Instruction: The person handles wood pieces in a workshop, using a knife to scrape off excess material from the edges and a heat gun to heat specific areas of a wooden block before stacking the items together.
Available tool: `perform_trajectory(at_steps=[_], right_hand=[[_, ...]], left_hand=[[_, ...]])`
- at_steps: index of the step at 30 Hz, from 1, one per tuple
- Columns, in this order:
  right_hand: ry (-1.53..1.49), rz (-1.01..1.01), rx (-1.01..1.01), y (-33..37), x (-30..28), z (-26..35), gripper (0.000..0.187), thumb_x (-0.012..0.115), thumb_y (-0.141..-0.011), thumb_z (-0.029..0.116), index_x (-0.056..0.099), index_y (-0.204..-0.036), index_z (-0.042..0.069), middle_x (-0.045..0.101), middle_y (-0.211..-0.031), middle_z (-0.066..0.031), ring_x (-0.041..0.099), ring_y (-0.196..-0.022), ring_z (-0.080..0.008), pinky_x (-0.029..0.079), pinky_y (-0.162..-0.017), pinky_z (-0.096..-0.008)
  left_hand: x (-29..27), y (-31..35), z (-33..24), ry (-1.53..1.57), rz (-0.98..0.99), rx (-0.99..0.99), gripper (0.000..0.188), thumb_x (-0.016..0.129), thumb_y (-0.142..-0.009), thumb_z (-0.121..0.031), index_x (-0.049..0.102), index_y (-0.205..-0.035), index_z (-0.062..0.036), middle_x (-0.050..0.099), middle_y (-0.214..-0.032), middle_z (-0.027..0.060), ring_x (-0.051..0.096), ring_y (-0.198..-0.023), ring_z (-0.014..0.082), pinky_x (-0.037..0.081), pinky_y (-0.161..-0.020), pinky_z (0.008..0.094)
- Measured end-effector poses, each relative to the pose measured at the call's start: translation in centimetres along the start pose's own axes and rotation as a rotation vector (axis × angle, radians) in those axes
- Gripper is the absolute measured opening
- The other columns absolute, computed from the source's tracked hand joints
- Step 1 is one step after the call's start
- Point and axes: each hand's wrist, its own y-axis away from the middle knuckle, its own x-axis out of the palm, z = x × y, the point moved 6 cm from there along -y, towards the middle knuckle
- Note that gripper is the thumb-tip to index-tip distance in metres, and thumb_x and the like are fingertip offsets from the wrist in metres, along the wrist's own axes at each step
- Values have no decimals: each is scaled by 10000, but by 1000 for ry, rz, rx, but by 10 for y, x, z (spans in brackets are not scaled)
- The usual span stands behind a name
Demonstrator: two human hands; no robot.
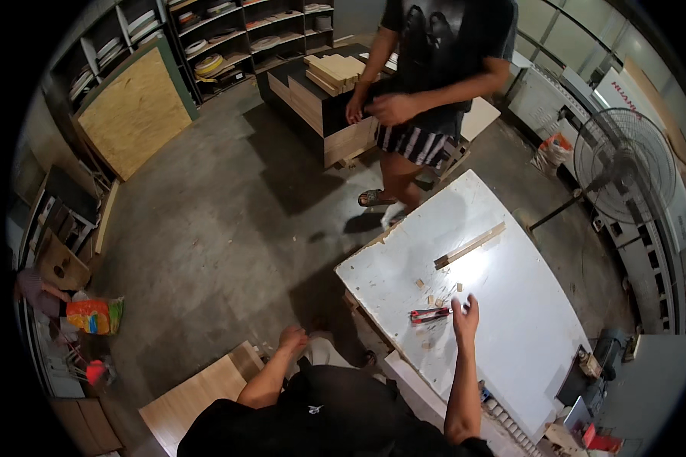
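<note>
In the head view, my right grip (466,318) is above the table (526,346), with the thumb and the fingers apart and nothing between them. Just beside it, on its left, is one red-and-black hand tool (430,314), which lies on the white table top. Its long axis goes nearly across, from left to right, a little higher at the right end, and this right end points to my fingers. If they touch it, I cannot tell.

Beyond the tool there is one wooden strip (471,246), also on the table. Its long axis is slanted: the near end points to the left, the far end to the right. Around the tool are several small wood chips (420,283); at least three I can count, the others are too small.

My left grip (293,337) is beside the table, near my leg. Its fingers are curled; whether they close on something, I cannot tell. Near it is one wood-grain panel (194,392).

On the far side stands one co-worker (450,72), beside one dark cabinet (331,122) which carries a stack of boards (335,71). One fan (623,156) stands on the right.
</note>
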Motion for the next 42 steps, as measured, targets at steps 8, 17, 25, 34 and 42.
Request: perform_trajectory(at_steps=[8, 17, 25, 34, 42], right_hand=[[81, -236, 352, -84, 85, 26, 1195, 759, -632, 638, 254, -1429, -95, 332, -1424, -317, 347, -1319, -465, 362, -1065, -487], [255, -248, 300, -120, 90, 9, 563, 651, -727, 407, 597, -1034, -62, 612, -1087, -272, 630, -956, -422, 517, -815, -468], [-719, -188, 494, -48, 92, -11, 183, 562, -808, 23, 615, -839, -150, 668, -780, -200, 675, -631, -240, 569, -509, -276], [-562, 193, 564, 50, 67, 40, 222, 493, -820, 37, 590, -907, -143, 657, -698, -204, 661, -540, -226, 492, -408, -285], [-500, 565, 411, 84, 36, 64, 203, 463, -885, 106, 629, -907, -9, 613, -668, -34, 596, -540, -128, 492, -514, -248]], left_hand=[[-126, -42, 3, 77, -41, -368, 234, 594, -912, -213, 628, -1007, -2, 645, -791, 118, 608, -656, 224, 523, -588, 335], [-109, -115, -83, -13, 92, -207, 251, 612, -928, -216, 617, -1052, 2, 661, -934, 119, 617, -712, 182, 498, -571, 281], [89, -18, -224, -471, 656, 291, 264, 607, -930, -235, 668, -1008, 9, 640, -792, 17, 549, -664, 78, 435, -577, 223], [287, 77, -256, -779, 807, 840, 447, 672, -831, -191, 583, -1228, -7, 648, -1071, 165, 628, -926, 239, 500, -821, 341], [319, 135, -273, -899, 749, 1815, 518, 703, -681, -37, 606, -1184, -114, 536, -1288, 123, 452, -1227, 369, 394, -1040, 459]])
